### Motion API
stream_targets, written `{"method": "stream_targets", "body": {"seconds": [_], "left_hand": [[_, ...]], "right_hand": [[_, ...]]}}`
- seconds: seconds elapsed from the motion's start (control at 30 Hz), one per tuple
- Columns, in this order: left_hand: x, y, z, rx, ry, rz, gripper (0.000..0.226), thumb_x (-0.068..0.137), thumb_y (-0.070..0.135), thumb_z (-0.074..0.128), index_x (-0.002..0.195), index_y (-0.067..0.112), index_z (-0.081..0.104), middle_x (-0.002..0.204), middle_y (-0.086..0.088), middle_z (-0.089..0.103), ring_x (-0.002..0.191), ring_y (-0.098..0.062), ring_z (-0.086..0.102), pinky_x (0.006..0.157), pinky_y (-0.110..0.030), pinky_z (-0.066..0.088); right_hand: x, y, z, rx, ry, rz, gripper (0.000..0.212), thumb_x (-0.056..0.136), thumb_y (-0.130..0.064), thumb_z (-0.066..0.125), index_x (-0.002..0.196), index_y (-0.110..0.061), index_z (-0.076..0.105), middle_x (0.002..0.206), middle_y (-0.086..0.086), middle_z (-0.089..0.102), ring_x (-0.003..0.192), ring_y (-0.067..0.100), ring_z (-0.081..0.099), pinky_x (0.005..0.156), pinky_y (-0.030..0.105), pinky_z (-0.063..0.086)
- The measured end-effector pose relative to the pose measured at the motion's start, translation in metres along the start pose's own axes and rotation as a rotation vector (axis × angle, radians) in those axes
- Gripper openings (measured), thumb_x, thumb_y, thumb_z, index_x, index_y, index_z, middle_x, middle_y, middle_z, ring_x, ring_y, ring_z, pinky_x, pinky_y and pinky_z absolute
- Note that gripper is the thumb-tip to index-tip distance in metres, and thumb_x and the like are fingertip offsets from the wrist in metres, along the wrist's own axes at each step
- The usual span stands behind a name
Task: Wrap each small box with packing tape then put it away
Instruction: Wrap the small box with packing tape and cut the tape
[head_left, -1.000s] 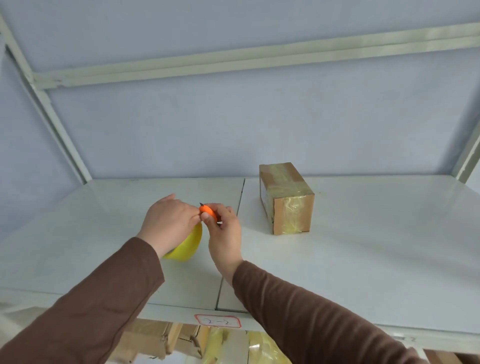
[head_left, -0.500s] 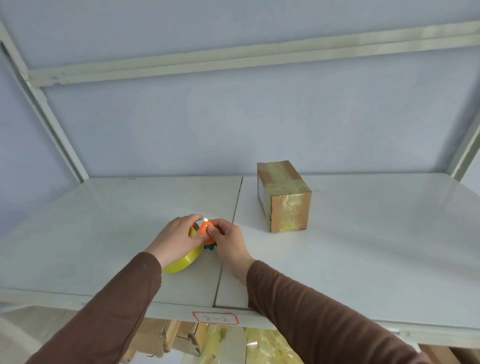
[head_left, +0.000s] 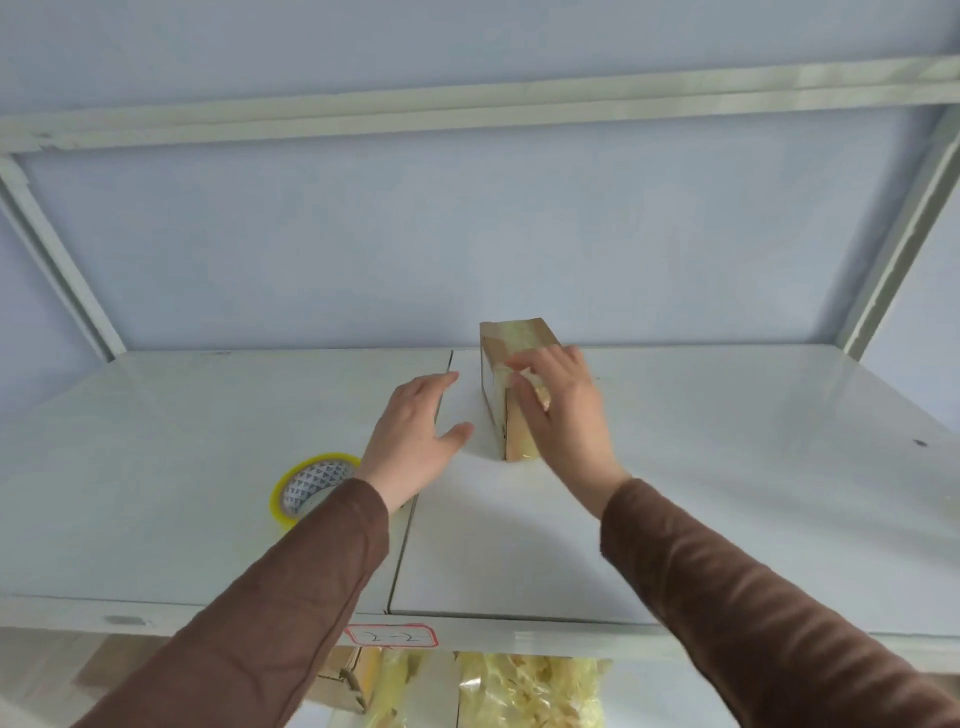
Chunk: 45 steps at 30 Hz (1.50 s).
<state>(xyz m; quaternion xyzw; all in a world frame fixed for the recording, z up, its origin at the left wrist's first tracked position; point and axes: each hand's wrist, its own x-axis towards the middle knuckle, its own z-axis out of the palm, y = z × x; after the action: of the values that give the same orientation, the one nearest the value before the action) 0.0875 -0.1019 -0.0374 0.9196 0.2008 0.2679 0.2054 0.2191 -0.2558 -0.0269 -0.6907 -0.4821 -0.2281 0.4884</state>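
Note:
A small cardboard box (head_left: 517, 336) wrapped in clear tape stands on the white shelf (head_left: 753, 483), near its middle. My right hand (head_left: 563, 415) lies over the box's near end, its fingers reaching onto the top edge. My left hand (head_left: 415, 439) hovers open just left of the box, fingers straight and thumb spread, touching nothing. A yellow roll of packing tape (head_left: 311, 486) lies flat on the shelf at the left, partly hidden by my left sleeve. The orange cutter is not visible.
The shelf's back wall is close behind the box, with metal uprights at both sides and a beam overhead. A red-framed label (head_left: 390, 635) marks the front edge. Below it are yellowish plastic bags (head_left: 524, 691) and cardboard (head_left: 337, 686).
Both hands let go of the tape roll and the orange cutter and moved up-right to the box. The roll now lies flat on the shelf. The view has come closer.

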Motion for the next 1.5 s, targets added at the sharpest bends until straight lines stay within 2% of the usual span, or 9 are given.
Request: {"method": "stream_targets", "body": {"seconds": [0.13, 0.27, 0.43, 0.77, 0.9, 1.07, 1.23, 1.4, 1.5], "left_hand": [[0.025, 0.037, 0.022, -0.108, 0.075, 0.100, 0.043, 0.096, 0.031, 0.067, 0.137, 0.019, 0.059, 0.141, 0.003, 0.054, 0.137, -0.015, 0.040, 0.112, -0.020, 0.027], [0.039, 0.054, 0.043, -0.168, 0.088, 0.104, 0.026, 0.095, 0.034, 0.068, 0.117, 0.019, 0.070, 0.122, 0.005, 0.060, 0.122, -0.015, 0.048, 0.102, -0.022, 0.035], [0.043, 0.057, 0.055, -0.167, 0.149, 0.110, 0.018, 0.095, 0.035, 0.069, 0.104, 0.019, 0.070, 0.108, 0.004, 0.061, 0.111, -0.017, 0.048, 0.092, -0.025, 0.038], [0.033, 0.047, 0.066, -0.036, 0.181, 0.206, 0.026, 0.091, 0.027, 0.072, 0.112, 0.015, 0.064, 0.114, 0.003, 0.055, 0.112, -0.021, 0.044, 0.088, -0.033, 0.047], [0.035, 0.044, 0.068, 0.006, 0.113, 0.229, 0.038, 0.084, 0.028, 0.076, 0.116, 0.017, 0.060, 0.119, 0.004, 0.050, 0.116, -0.020, 0.039, 0.090, -0.033, 0.046], [0.040, 0.037, 0.066, -0.114, 0.090, 0.206, 0.038, 0.084, 0.044, 0.067, 0.115, 0.026, 0.056, 0.115, 0.014, 0.046, 0.114, -0.014, 0.036, 0.093, -0.021, 0.036], [0.037, 0.031, 0.071, 0.037, 0.048, 0.258, 0.053, 0.079, 0.027, 0.079, 0.126, 0.020, 0.054, 0.130, 0.004, 0.044, 0.126, -0.020, 0.036, 0.099, -0.029, 0.043], [0.032, 0.027, 0.068, -0.080, -0.035, 0.234, 0.061, 0.085, 0.011, 0.070, 0.141, 0.024, 0.050, 0.156, 0.005, 0.032, 0.150, -0.013, 0.022, 0.114, -0.018, 0.019], [0.032, 0.036, 0.062, -0.085, -0.026, 0.298, 0.059, 0.086, 0.002, 0.059, 0.141, 0.023, 0.054, 0.147, 0.002, 0.045, 0.141, -0.017, 0.033, 0.119, -0.030, 0.027]], "right_hand": [[0.003, 0.052, -0.027, 0.021, -0.037, 0.220, 0.013, 0.101, -0.022, 0.061, 0.109, -0.022, 0.071, 0.105, -0.011, 0.064, 0.106, 0.014, 0.050, 0.081, 0.029, 0.042], [-0.001, 0.072, -0.027, 0.017, -0.183, 0.235, 0.010, 0.099, -0.029, 0.062, 0.102, -0.029, 0.071, 0.102, -0.019, 0.061, 0.103, 0.010, 0.050, 0.081, 0.029, 0.045], [0.000, 0.072, -0.024, 0.042, -0.148, 0.230, 0.003, 0.095, -0.029, 0.068, 0.092, -0.028, 0.067, 0.095, -0.017, 0.059, 0.099, 0.011, 0.053, 0.081, 0.032, 0.050], [-0.015, 0.075, -0.016, -0.142, -0.188, 0.105, 0.029, 0.092, -0.028, 0.073, 0.116, -0.016, 0.062, 0.121, -0.003, 0.054, 0.108, 0.021, 0.051, 0.080, 0.040, 0.053], [-0.016, 0.080, -0.019, -0.165, -0.234, 0.096, 0.038, 0.088, -0.029, 0.076, 0.120, -0.018, 0.059, 0.124, -0.005, 0.051, 0.109, 0.020, 0.050, 0.077, 0.042, 0.054], [-0.012, 0.078, -0.020, -0.084, -0.214, 0.126, 0.027, 0.092, -0.037, 0.069, 0.114, -0.024, 0.059, 0.118, -0.012, 0.051, 0.104, 0.014, 0.052, 0.077, 0.041, 0.055], [-0.015, 0.075, -0.016, -0.246, -0.272, 0.106, 0.039, 0.089, -0.033, 0.072, 0.120, -0.019, 0.055, 0.125, -0.008, 0.049, 0.107, 0.020, 0.050, 0.070, 0.038, 0.053], [-0.016, 0.062, -0.014, -0.433, -0.285, 0.136, 0.055, 0.082, -0.059, 0.066, 0.122, -0.025, 0.049, 0.127, -0.011, 0.048, 0.106, 0.016, 0.052, 0.063, 0.030, 0.047], [-0.013, 0.055, -0.014, -0.522, -0.287, 0.186, 0.064, 0.079, -0.075, 0.058, 0.119, -0.025, 0.050, 0.123, -0.011, 0.050, 0.106, 0.017, 0.051, 0.067, 0.030, 0.047]]}}
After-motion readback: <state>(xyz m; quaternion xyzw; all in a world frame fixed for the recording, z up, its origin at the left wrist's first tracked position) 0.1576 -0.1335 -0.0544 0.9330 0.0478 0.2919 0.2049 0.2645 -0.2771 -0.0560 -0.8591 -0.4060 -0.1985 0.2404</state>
